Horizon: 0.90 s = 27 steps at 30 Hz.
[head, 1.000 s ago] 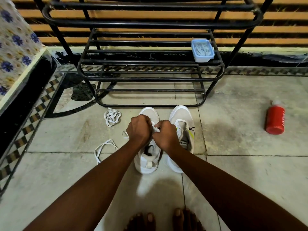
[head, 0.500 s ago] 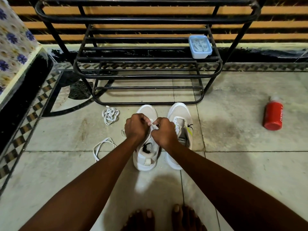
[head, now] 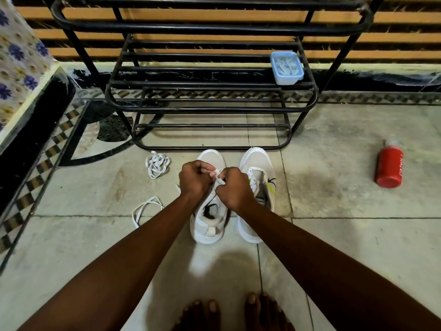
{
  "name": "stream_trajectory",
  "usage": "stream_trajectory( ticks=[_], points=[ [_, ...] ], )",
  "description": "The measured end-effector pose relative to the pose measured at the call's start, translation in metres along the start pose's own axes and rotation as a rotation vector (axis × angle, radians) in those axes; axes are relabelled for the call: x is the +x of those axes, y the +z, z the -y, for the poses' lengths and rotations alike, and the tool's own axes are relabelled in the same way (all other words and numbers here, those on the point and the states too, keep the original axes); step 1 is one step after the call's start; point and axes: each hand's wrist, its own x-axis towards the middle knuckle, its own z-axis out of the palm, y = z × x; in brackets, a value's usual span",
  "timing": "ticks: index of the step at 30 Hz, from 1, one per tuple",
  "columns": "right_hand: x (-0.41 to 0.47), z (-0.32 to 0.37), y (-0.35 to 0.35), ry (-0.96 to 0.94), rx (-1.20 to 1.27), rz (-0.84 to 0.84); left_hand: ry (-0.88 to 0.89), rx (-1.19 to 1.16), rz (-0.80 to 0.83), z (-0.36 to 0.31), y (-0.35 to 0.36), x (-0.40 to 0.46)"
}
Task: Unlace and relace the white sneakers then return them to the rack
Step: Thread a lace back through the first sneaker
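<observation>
Two white sneakers stand side by side on the tiled floor, toes toward a black metal shoe rack [head: 210, 108]. Over the left sneaker [head: 210, 225] my left hand [head: 194, 181] and my right hand [head: 235, 187] meet, each pinching the white lace [head: 217, 177] at its eyelets. The right sneaker [head: 259, 177] has a yellow and black side mark and stands untouched. A bundled white lace [head: 157, 164] lies left of the shoes, and a loose lace loop [head: 145, 210] trails beside my left forearm.
A blue-lidded plastic box [head: 286, 68] sits on the rack's shelf at the right. A red bottle [head: 389, 169] lies on the floor to the right. A floral-covered ledge [head: 21, 68] rises at the left. My bare feet [head: 229, 314] are at the bottom edge.
Both hands have stayed on the left sneaker's lace, with small shifts of the fingers. The camera view has tilted slightly.
</observation>
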Motion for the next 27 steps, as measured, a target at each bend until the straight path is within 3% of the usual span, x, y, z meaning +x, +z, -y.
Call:
stream_trajectory(
  ticks=[4, 12, 19, 27],
  points=[
    [0.0, -0.001, 0.002, -0.006, 0.004, -0.003, 0.113, 0.065, 0.037, 0.003, -0.006, -0.003],
    [0.013, -0.002, -0.004, 0.003, 0.101, -0.05, 0.13, 0.103, 0.042, 0.003, -0.005, -0.003],
    [0.05, -0.005, -0.009, -0.295, -0.412, 0.061, 0.093, 0.088, 0.069, 0.008, -0.006, 0.005],
    [0.062, 0.001, -0.01, -0.514, -0.589, 0.096, 0.084, 0.046, 0.115, 0.003, -0.009, 0.003]
  ],
)
